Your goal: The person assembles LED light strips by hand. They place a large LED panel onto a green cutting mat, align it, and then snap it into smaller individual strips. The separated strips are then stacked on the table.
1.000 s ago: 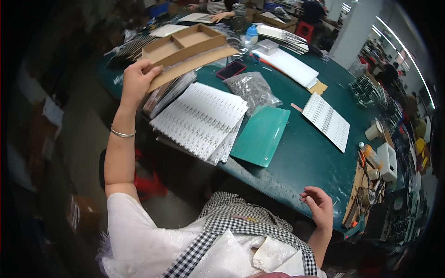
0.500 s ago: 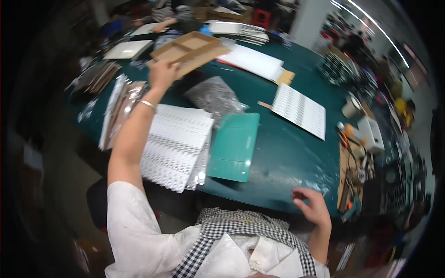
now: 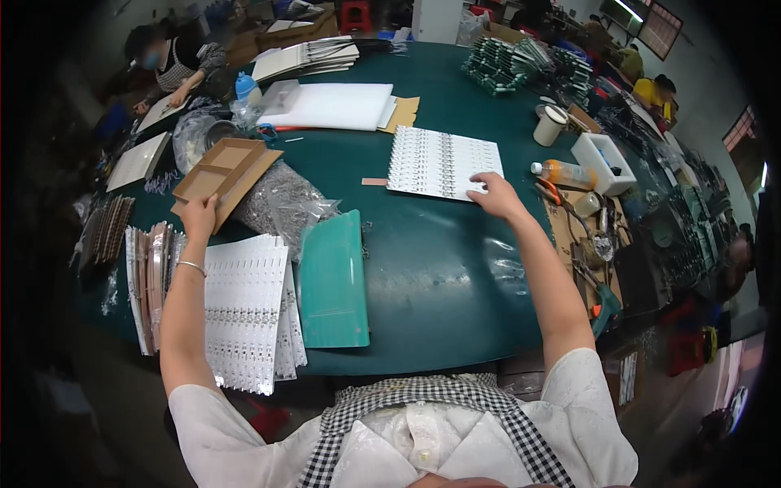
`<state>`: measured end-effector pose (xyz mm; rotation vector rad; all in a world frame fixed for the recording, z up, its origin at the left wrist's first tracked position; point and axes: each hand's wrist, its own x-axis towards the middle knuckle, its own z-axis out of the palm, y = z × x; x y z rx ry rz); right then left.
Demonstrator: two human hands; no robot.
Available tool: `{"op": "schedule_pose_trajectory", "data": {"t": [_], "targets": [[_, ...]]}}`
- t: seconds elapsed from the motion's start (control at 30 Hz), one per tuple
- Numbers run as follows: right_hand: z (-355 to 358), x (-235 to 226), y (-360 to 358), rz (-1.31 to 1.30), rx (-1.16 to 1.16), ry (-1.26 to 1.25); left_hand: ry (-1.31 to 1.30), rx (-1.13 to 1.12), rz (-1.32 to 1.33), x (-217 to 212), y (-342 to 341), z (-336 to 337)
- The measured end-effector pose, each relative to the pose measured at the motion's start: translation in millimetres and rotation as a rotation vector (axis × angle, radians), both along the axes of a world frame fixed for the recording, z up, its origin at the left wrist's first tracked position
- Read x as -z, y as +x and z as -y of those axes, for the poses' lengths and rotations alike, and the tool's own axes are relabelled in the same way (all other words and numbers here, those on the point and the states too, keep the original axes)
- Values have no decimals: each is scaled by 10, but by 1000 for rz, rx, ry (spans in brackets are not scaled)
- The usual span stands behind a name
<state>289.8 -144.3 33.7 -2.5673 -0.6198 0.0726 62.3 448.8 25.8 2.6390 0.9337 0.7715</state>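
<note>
So the big thing here is the table (image 3: 439,301), dark green and shiny, filling most of the view. Next up is a pile of white boards (image 3: 244,309) at the near left, a bit fanned out, the top one covered in rows of small marks. A green sheet (image 3: 333,285) lies just to the right of it. Past that, right of the middle, there's a single white panel (image 3: 439,159) lying on the table, pretty similar to the boards. A plain white slab (image 3: 350,102) is further back. Then a clear bag (image 3: 277,195) of greyish stuff, just beyond the green sheet.

The cardboard tray (image 3: 220,167) is at the left, split by dividers, and overlaps the bag's left side. Can't tell if it's resting on anything. The left hand (image 3: 199,215) has it gripped by the near edge. The right hand (image 3: 495,195) is at the panel's near right corner, fingers over the edge, but I honestly can't tell if it's pinching or just touching.

Smaller stuff: a white tub (image 3: 598,175) on the right, an orange bottle (image 3: 568,174) lying beside it, and a pinkish strip (image 3: 374,182) by the panel's left edge.
</note>
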Motion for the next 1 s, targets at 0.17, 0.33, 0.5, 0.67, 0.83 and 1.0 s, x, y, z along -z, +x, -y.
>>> {"op": "schedule_pose_trajectory", "data": {"t": [0.17, 0.33, 0.5, 0.67, 0.83, 1.0], "targets": [[-645, 271, 14, 115, -218, 10, -33, 25, -160, -129, -88, 179], [-639, 529, 69, 237, -167, 170, -36, 218, -52, -325, -288, 622], [-405, 362, 2, 291, -191, 30, -119, 774, -106, -648, -849, 2491], [-828, 339, 22, 261, -320, 139, -108, 933, -317, -715, -1322, 3551], [-820, 387, 678, 278, -159, 114, -151, 622, -200, -441, -1409, 3768], [-564, 570, 1423, 357, -69, -149, -102, 544, -78, -27, -1365, 3856]]}}
